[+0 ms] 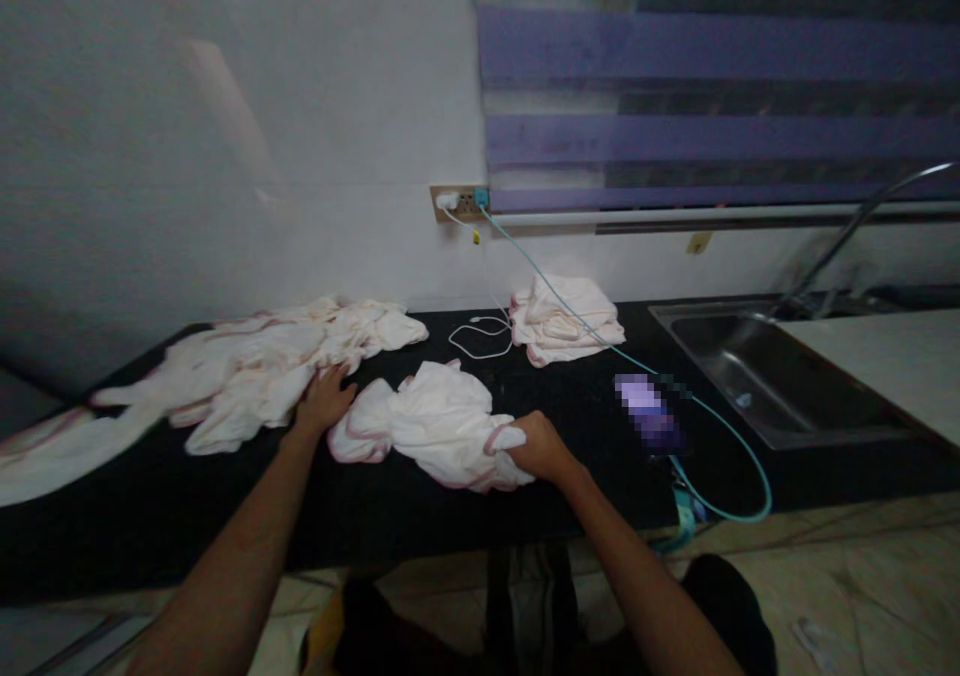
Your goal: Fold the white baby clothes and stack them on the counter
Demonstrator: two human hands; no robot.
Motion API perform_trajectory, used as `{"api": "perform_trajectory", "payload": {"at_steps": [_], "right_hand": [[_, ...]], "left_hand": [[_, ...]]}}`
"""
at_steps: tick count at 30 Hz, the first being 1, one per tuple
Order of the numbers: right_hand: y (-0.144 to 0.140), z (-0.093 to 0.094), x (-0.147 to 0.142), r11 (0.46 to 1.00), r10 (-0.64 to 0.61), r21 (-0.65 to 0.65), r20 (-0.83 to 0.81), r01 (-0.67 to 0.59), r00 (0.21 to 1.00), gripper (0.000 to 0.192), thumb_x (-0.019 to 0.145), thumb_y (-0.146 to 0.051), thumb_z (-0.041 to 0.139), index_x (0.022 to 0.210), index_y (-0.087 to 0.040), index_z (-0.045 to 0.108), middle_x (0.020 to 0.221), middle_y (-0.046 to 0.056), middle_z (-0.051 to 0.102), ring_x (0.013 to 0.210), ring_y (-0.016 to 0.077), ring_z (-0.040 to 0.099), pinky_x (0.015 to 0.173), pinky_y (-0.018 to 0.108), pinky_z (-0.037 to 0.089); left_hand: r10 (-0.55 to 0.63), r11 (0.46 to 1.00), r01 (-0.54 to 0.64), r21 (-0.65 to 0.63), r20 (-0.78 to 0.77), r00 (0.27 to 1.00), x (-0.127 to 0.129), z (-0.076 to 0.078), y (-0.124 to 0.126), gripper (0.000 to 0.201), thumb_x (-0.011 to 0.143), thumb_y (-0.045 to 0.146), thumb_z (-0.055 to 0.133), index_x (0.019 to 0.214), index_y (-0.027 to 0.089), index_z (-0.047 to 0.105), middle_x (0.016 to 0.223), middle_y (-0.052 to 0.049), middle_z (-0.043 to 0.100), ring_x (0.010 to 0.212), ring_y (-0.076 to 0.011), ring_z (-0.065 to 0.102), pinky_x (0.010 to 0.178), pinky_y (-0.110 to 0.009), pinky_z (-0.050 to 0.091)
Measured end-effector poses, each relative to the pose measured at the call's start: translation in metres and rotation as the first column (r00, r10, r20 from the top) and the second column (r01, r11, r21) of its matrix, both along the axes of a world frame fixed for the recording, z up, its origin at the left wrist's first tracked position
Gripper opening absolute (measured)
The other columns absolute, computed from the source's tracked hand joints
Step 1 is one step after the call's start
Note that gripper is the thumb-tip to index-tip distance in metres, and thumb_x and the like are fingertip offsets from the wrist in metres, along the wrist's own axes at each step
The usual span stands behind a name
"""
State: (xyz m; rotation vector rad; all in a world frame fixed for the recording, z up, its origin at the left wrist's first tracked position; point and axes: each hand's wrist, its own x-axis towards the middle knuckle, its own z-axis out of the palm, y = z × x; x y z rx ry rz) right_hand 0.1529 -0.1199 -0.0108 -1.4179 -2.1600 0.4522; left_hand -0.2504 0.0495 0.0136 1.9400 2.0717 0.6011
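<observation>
the cloth (431, 421) lies bunched at mid-bench, near the front edge. right hand (541, 446): grip closed on the cloth's right end, forearm reaching in low from the front edge. left hand (324, 399): flat, fingers spread, resting on the pile (247, 371) toward the bench's left end, holding nothing, just beside the cloth's left end. judgement: lift by the hemmed edge, keep the pile pinned, and keep clear of the cable (720, 456) at the right.

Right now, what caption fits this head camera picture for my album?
Right hand grips a white cloth on a black counter; left hand rests on the cloth pile.
</observation>
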Motion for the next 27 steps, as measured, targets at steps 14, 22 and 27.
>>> {"api": "perform_trajectory", "payload": {"at_steps": [14, 22, 27], "right_hand": [[0.007, 0.005, -0.004, 0.989, -0.146, -0.002, 0.113, 0.147, 0.983, 0.015, 0.087, -0.024, 0.063, 0.084, -0.022, 0.077, 0.088, 0.007, 0.079, 0.082, 0.0195, 0.071, 0.068, 0.025, 0.041], [0.005, 0.003, 0.002, 0.988, -0.152, -0.002, 0.105, 0.153, 0.983, 0.014, 0.087, -0.025, 0.063, 0.083, -0.02, 0.075, 0.087, 0.008, 0.076, 0.08, 0.0198, 0.068, 0.068, 0.026, 0.04], [0.001, 0.0, 0.005, 0.986, -0.165, 0.015, 0.07, 0.164, 0.984, 0.014, 0.087, -0.023, 0.063, 0.081, -0.02, 0.075, 0.085, 0.007, 0.074, 0.078, 0.0191, 0.066, 0.066, 0.026, 0.038]], "left_hand": [[-0.299, 0.919, 0.249, 0.305, 0.128, 0.946, 0.193, -0.044, -0.171, 0.049, 0.092, 0.054, 0.061, 0.128, 0.021, 0.061, 0.137, -0.023, 0.062, 0.131, -0.0389, 0.057, 0.109, -0.053, 0.046], [-0.249, 0.957, 0.196, 0.213, 0.257, 0.934, 0.179, -0.027, -0.182, 0.027, 0.098, 0.049, 0.041, 0.086, 0.027, 0.051, 0.08, -0.008, 0.066, 0.075, -0.0255, 0.067, 0.07, -0.037, 0.049], [-0.336, 0.927, 0.282, 0.247, 0.213, 0.917, 0.173, -0.025, -0.184, 0.028, 0.092, 0.049, 0.046, 0.084, 0.025, 0.057, 0.09, -0.012, 0.069, 0.079, -0.0245, 0.064, 0.076, -0.036, 0.049]]}}
